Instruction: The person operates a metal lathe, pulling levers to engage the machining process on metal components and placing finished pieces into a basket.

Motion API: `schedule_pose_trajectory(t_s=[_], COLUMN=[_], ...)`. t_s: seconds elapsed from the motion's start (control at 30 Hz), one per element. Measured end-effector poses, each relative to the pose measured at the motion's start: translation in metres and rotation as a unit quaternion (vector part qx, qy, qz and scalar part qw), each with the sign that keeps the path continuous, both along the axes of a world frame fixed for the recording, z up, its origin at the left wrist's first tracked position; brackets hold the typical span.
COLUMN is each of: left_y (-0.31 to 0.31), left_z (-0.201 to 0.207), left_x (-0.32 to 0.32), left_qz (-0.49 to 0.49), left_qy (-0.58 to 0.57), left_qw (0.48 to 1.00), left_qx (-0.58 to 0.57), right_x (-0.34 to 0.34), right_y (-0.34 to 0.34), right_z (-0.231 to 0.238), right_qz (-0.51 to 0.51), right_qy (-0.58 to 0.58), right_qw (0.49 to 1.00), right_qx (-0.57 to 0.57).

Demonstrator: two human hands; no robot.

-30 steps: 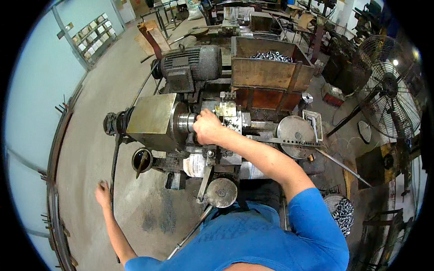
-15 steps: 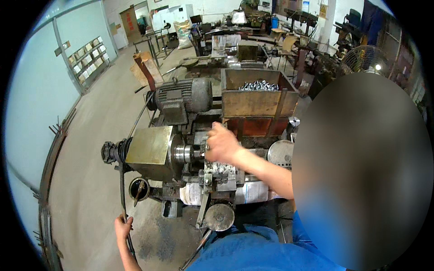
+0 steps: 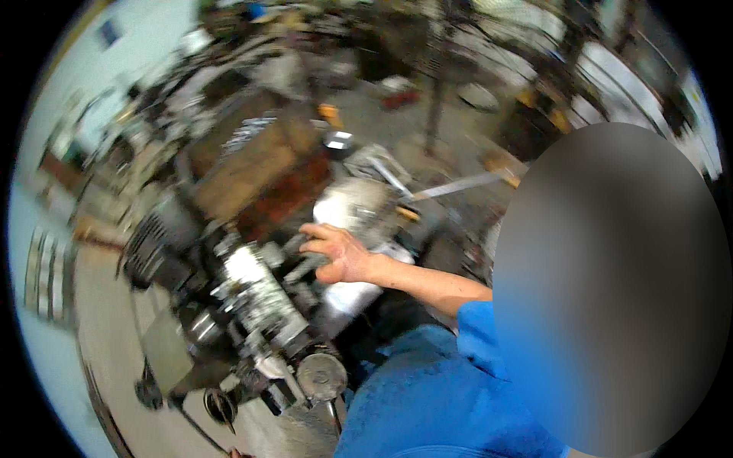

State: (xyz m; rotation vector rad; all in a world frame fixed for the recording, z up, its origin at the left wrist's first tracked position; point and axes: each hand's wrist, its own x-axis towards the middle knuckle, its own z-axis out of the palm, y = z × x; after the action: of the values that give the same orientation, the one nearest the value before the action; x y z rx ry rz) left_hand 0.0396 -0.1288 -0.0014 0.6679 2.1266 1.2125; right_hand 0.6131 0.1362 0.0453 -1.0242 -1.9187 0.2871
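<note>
My right hand (image 3: 336, 253) reaches over the right part of a lathe-like machine, fingers apart and nothing in them. It is nearest a bright round plate (image 3: 334, 208) and a white sheet (image 3: 353, 296). Left of it lies the oily tool slide (image 3: 263, 298), with the shiny spindle (image 3: 205, 327) and a plate-topped headstock (image 3: 166, 347) beyond. Only a sliver of my left hand (image 3: 238, 454) shows at the lower edge, by the end of a long dark lever (image 3: 200, 431); its fingers are hidden. The view is smeared by motion.
A wooden box (image 3: 259, 175) holding small shiny metal parts (image 3: 248, 133) stands behind the slide. A dark motor (image 3: 162, 237) is at its left. In front are a round handwheel (image 3: 321, 376) and a pot of dark liquid (image 3: 220, 407). A blurred oval covers the right side.
The view has swung to the right, tilting the machine. My right hand has left the spindle and slide area and opened out over the machine's right part. My left hand has nearly left the picture.
</note>
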Motion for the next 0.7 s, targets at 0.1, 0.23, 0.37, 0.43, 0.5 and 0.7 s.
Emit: schedule_pose_trajectory(t_s=[0.1, 0.23, 0.37, 0.43, 0.5, 0.7], left_y=[0.002, 0.006, 0.008, 0.01, 0.01, -0.009], left_z=[0.003, 0.003, 0.006, 0.011, 0.018, 0.012], left_x=[-0.005, 0.004, 0.033, 0.046, 0.054, 0.04], left_qz=[-0.082, -0.052, -0.027, -0.017, -0.007, 0.001], left_qy=[-0.076, -0.056, -0.038, -0.034, -0.028, -0.016], left_qw=[0.992, 0.993, 0.995, 0.996, 0.996, 0.999], left_qx=[-0.065, -0.089, -0.088, -0.085, -0.079, -0.046], right_x=[0.077, 0.195, 0.302, 0.339, 0.366, 0.424], right_y=[-0.067, -0.15, -0.191, -0.194, -0.198, -0.179], right_z=[-0.07, -0.127, -0.164, -0.183, -0.201, -0.288], right_qz=[-0.156, -0.43, -0.568, -0.615, -0.546, -0.522], right_qy=[-0.002, -0.092, -0.107, -0.126, -0.129, -0.274], right_qw=[0.98, 0.859, 0.704, 0.651, 0.669, 0.657], right_qx=[-0.126, -0.26, -0.413, -0.426, -0.487, -0.47])
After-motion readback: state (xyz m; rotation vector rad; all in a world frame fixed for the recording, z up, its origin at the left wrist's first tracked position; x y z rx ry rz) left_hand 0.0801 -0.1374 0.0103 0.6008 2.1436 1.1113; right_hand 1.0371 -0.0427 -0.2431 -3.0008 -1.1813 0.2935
